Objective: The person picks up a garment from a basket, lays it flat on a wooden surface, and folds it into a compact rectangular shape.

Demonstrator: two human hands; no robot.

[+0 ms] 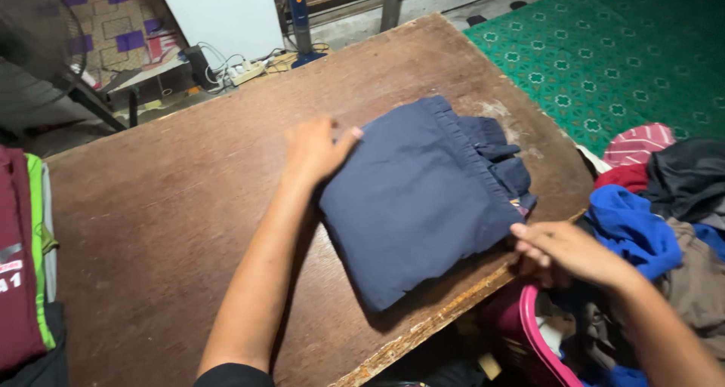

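Navy shorts (423, 198) lie folded on the brown wooden worktop (166, 213), toward its right near edge. Left hand (313, 149) rests flat on the fold's left far corner, fingers spread, gripping nothing. Right hand (563, 251) touches the right near corner at the waistband, fingers loosely curled. Just right stands a pink laundry basket (540, 342) heaped with mixed clothes (657, 221).

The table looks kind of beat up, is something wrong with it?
Yes. The wooden table is worn: its front edge is chipped and flaking pale, and a scuffed whitish patch shows beside the folded navy garment. The left hand rests on the garment's corner; the right hand touches its edge.
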